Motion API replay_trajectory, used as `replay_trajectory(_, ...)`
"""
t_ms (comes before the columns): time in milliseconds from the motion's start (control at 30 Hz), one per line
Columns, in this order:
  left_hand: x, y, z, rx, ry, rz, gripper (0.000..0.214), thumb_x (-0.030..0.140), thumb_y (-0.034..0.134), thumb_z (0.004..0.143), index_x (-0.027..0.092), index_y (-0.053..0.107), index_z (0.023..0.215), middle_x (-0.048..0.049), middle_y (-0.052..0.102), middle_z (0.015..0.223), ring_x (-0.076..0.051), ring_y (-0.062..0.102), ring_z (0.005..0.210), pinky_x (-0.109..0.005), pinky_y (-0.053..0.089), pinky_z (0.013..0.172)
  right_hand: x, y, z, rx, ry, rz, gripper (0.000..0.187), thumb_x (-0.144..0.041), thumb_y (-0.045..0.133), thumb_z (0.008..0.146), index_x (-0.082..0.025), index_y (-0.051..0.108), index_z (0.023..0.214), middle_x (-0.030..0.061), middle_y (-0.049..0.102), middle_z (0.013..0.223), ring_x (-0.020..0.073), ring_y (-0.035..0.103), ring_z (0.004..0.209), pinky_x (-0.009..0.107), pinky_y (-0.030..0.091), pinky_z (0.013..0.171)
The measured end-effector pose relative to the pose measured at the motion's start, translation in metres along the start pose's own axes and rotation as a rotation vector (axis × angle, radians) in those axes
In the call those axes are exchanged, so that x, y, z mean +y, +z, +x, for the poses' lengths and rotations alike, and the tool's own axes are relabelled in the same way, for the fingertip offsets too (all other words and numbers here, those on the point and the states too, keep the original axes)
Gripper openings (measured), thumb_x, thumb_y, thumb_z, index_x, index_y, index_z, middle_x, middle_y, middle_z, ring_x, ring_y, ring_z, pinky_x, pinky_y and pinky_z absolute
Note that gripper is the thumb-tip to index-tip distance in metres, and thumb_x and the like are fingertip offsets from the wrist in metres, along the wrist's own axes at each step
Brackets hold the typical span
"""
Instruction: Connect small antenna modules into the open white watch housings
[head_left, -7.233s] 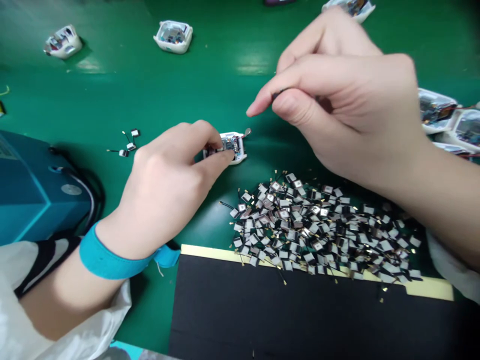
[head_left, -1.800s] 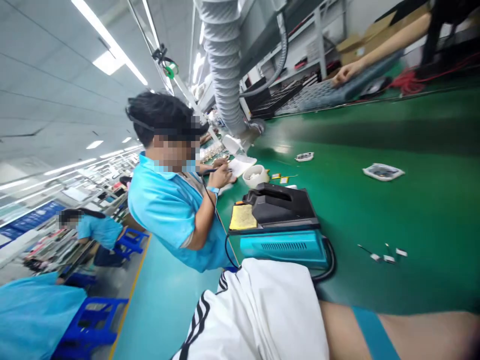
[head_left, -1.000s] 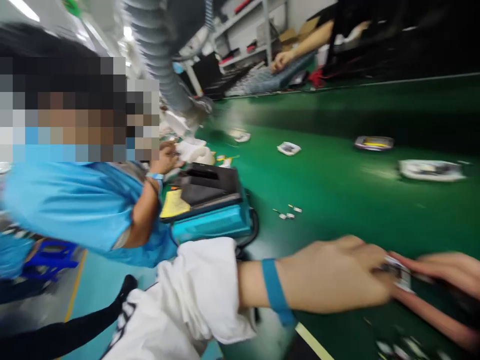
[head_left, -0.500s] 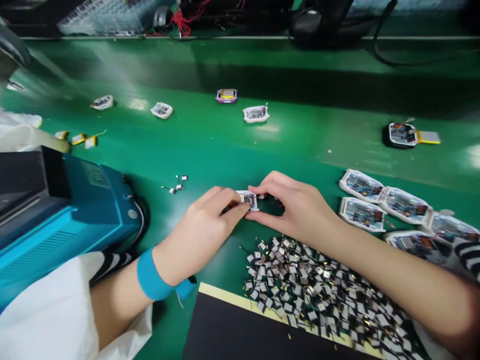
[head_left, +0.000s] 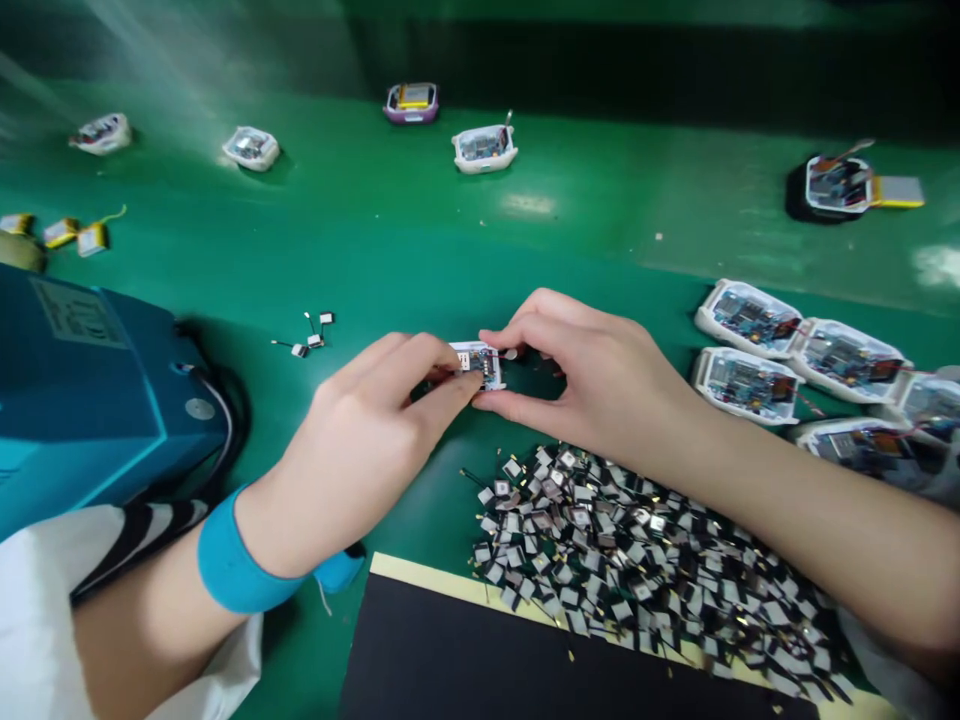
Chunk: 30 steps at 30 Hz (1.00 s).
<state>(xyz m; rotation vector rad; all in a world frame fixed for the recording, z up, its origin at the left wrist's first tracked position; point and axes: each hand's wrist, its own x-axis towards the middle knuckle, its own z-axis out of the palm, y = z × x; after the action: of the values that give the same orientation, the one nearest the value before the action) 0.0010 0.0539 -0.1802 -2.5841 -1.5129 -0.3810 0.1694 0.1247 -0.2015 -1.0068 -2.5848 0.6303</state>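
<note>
Over the green bench (head_left: 600,230) we see open white housings (head_left: 750,380) lined up at right, and a big heap of patch antennas (head_left: 615,560) left on the near side. Our left hand (head_left: 360,450) and right hand (head_left: 600,380) meet at centre, both pinching one small housing (head_left: 476,365).

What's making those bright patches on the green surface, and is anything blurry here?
In the head view, the glossy green workbench reflects light in pale patches, the top left corner looks hazy, and the wide lens stretches things near the frame edges; the white-cased circuit unit looks fairly sharp.
</note>
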Motion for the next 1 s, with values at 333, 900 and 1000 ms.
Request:
replay_trajectory(333,0.005,-0.004,0.006,-0.022,-0.160,-0.065,0.016,0.026,0.045,0.083,0.021,0.060,0.083,0.0015,0.060,0.080,-0.012,0.057,0.074,-0.023,0.046,0.063,0.001,0.002,0.000,0.017,-0.008,-0.029,0.035,-0.046,0.057,0.071,-0.019,0.057,0.094,-0.0007,0.053,0.087,0.0115,0.054,0.072,0.021,0.038,0.057)
replay_trajectory(900,0.008,-0.004,0.010,0.003,-0.224,-0.071,0.015,0.027,0.054,0.078,0.014,0.061,0.073,0.0008,0.062,0.074,-0.008,0.058,0.071,-0.017,0.043,0.060,0.002,0.002,0.001,0.058,-0.052,-0.067,0.034,-0.045,0.061,0.069,-0.017,0.058,0.088,0.0012,0.052,0.081,0.0116,0.051,0.062,0.023,0.039,0.047)
replay_trajectory(1000,0.008,-0.004,0.010,-0.007,-0.247,-0.083,0.015,0.027,0.055,0.078,0.014,0.061,0.073,0.0005,0.062,0.075,-0.009,0.058,0.073,-0.018,0.044,0.061,0.001,0.001,0.001,0.053,-0.038,-0.075,0.034,-0.046,0.062,0.068,-0.018,0.058,0.087,0.0011,0.052,0.080,0.0117,0.051,0.060,0.024,0.039,0.045)
